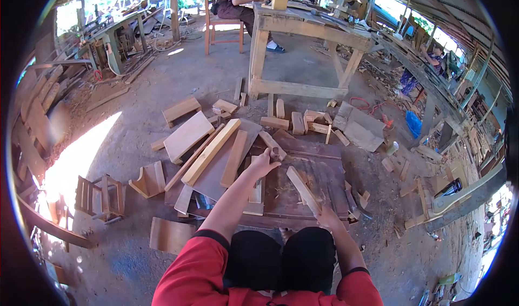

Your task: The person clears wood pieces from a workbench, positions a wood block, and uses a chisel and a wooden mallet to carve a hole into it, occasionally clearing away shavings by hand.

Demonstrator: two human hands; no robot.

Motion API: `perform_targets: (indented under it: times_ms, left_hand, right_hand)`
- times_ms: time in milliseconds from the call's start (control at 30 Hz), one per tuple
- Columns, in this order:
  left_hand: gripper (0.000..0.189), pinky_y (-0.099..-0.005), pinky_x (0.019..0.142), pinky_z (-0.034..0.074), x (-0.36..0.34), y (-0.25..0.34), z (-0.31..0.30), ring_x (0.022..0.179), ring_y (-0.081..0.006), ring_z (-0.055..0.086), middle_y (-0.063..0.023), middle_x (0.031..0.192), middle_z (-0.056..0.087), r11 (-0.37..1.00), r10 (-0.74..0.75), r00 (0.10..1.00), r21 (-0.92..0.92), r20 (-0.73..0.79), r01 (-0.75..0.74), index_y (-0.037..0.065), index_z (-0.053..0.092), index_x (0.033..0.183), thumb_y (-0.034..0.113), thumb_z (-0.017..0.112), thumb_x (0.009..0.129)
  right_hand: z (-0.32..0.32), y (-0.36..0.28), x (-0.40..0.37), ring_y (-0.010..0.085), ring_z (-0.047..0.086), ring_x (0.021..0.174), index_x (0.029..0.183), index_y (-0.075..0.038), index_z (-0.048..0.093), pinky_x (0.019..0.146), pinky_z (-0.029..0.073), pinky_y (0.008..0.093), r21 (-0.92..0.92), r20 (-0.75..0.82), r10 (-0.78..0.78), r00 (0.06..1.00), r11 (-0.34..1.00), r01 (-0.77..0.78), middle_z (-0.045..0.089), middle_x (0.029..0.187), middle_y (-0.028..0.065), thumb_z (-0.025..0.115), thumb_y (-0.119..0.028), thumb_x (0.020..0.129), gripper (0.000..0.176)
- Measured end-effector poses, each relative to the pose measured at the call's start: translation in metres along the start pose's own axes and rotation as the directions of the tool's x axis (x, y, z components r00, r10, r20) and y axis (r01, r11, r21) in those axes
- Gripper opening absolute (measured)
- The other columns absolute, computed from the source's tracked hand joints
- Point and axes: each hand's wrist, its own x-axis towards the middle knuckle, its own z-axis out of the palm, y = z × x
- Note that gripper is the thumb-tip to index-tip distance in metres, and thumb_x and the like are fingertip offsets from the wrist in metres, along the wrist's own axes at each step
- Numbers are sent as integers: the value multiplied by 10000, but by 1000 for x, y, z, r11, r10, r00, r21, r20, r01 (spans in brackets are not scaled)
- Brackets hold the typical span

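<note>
My left hand (263, 163) is closed round a small brown tool or block (277, 154), whose exact kind I cannot make out, above the middle of a low wooden board (319, 170). My right hand (327, 218) grips the near end of a pale wooden strip (303, 191), which slants up and to the left over the board. Left of my left hand lie a long light wood beam (211, 152) and a shorter brown one (234, 158). Wood shavings are scattered on the board between my hands.
Wood offcuts (274, 123) lie beyond the board. A small slatted frame (100, 196) and a curved piece (147, 180) are at the left. A heavy workbench (303, 27) stands ahead, with a seated person (235, 0) beside it. A blue bag (413, 123) lies right.
</note>
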Motion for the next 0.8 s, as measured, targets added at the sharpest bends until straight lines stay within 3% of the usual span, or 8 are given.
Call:
perform_targets:
  times_ms: [133, 200, 267, 333, 433, 500, 633, 800]
  left_hand:
    - [698, -431, 851, 441, 6, -5, -2, 1003, -416, 546, -288, 1037, 568, 1000, -4, 1000, -11, -14, 4, -61, 343, 1195, 409, 650, 781]
    - [682, -446, 831, 451, 8, -4, -3, 974, -423, 556, -283, 1022, 575, 1000, -5, 1000, 3, 0, 5, -47, 351, 1186, 396, 659, 770]
    - [656, -446, 826, 455, 14, -12, 7, 979, -412, 557, -269, 1023, 580, 1000, -6, 1000, 8, -18, 6, -27, 358, 1182, 375, 666, 765]
    - [638, -446, 798, 466, 14, -9, 8, 967, -400, 565, -253, 1008, 592, 997, -17, 999, 69, -29, 19, -8, 365, 1180, 365, 670, 761]
    - [648, -449, 782, 468, 15, -8, 5, 949, -399, 572, -250, 994, 596, 994, -3, 1000, 107, -12, 4, -8, 362, 1191, 370, 667, 761]
    - [670, -446, 782, 467, 17, -14, 7, 945, -399, 573, -249, 996, 596, 993, 3, 1000, 115, -22, -1, -8, 356, 1210, 375, 668, 758]
    - [665, -449, 803, 456, 10, -13, 3, 957, -410, 562, -274, 984, 588, 995, 6, 1000, 101, -11, -5, -10, 359, 1200, 382, 666, 759]
    - [740, -469, 768, 461, 1, -14, 2, 895, -436, 572, -299, 934, 591, 990, 33, 999, 136, -39, -27, -32, 331, 1238, 434, 648, 759]
  right_hand:
    - [-22, -23, -2, 232, 631, 585, 1024, -8, 486, 559, 496, 390, -320, -241, -257, 936, 932, 173, 616, 685, 132, 603, -199, 823, 300]
    - [-44, -68, -10, 228, 629, 579, 1032, -26, 485, 558, 493, 390, -394, -398, -238, 886, 916, 69, 617, 676, 119, 597, -232, 827, 312]
    - [-69, -131, -35, 202, 622, 549, 1023, -14, 480, 541, 492, 351, -439, -567, -410, 715, 884, 159, 618, 666, 104, 589, -202, 839, 285]
    - [-94, -177, -46, 184, 626, 550, 1005, 13, 476, 522, 487, 316, 9, -526, -260, 810, 951, 310, 621, 675, 108, 582, -183, 855, 268]
    - [-95, -223, -55, 330, 625, 571, 921, 21, 484, 533, 482, 398, 206, -634, -333, 698, 797, 568, 613, 650, 179, 596, -299, 848, 347]
    - [-73, -207, -25, 392, 605, 592, 941, 17, 488, 547, 478, 440, -101, -630, -469, 619, 840, 534, 601, 648, 210, 590, -327, 847, 371]
    - [-70, -211, -24, 433, 589, 660, 928, -10, 494, 572, 465, 491, -393, -334, -475, 814, 855, 338, 596, 667, 226, 574, -371, 844, 380]
    - [-102, -241, -52, 239, 638, 590, 944, 4, 492, 532, 486, 347, 148, -540, -359, 762, 850, 505, 629, 681, 128, 578, -271, 868, 298]
